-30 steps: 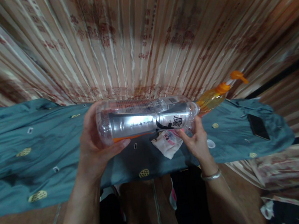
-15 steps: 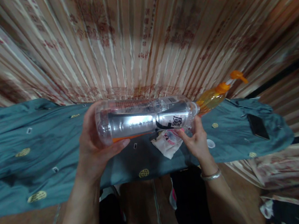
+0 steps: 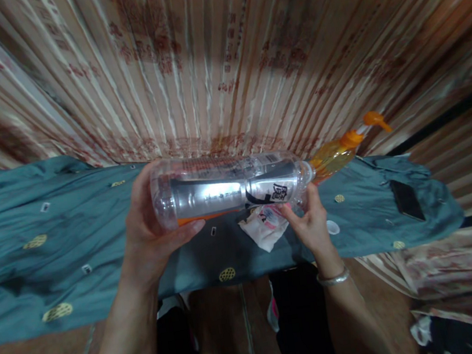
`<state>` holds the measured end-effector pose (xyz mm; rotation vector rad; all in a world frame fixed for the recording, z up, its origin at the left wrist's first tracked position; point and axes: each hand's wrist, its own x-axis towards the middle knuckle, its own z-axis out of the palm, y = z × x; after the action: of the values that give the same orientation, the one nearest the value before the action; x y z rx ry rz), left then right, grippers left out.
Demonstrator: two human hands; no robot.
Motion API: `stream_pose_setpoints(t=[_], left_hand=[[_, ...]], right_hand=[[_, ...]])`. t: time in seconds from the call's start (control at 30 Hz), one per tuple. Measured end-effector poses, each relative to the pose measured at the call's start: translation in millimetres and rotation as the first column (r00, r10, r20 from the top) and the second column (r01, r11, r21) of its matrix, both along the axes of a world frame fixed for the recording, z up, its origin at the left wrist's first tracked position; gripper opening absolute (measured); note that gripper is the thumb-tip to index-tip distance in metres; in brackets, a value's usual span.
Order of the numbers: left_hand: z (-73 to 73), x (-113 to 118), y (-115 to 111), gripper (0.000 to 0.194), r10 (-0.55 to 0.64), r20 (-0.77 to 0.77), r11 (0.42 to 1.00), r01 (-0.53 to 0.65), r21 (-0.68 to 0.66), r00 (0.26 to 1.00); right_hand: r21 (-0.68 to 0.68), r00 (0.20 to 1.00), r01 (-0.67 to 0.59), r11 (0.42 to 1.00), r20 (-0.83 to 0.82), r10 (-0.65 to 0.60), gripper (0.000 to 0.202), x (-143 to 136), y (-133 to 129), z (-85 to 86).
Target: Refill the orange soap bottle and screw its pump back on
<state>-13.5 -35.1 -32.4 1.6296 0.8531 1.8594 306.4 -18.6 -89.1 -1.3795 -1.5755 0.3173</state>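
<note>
Two bare hands hold a large clear bottle (image 3: 228, 187) on its side above a green cloth (image 3: 93, 226). Its long axis runs left to right, nearly level, the base at the left and the neck at the right. Orange liquid shows along its lower side.

The left hand (image 3: 142, 225) is curved around the base, thumb along the near side. The right hand (image 3: 307, 221) holds the shoulder and neck between thumb and fingers; some fingertips are hidden.

Just beyond the neck, to the right, is a yellow pump bottle (image 3: 333, 157) with an orange top, leaning up and rightward in this view. The right hand is nearer to it; the left is well apart. Whether neck and pump bottle touch, I cannot tell.

Below the bottle lies a white packet (image 3: 265, 232), near the right thumb. A small white cap (image 3: 333, 226) sits just right of the right hand, and a dark phone (image 3: 407, 200) lies farther right
</note>
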Motion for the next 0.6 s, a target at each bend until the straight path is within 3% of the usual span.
stream_pose_setpoints(t=[0.27, 0.6], left_hand=[[-0.8, 1.8, 1.7, 0.093, -0.031, 0.034, 0.999, 0.03, 0.021, 0.999], [-1.2, -1.9, 0.4, 0.095, 0.013, -0.007, 1.0, -0.013, -0.013, 1.0]], right_hand=[[-0.009, 1.0, 0.021, 1.0, 0.003, -0.021, 0.071, -1.5, -0.3, 3.5], [-0.027, 1.0, 0.011, 1.0, -0.015, -0.012, 0.071, -1.5, -0.8, 4.1]])
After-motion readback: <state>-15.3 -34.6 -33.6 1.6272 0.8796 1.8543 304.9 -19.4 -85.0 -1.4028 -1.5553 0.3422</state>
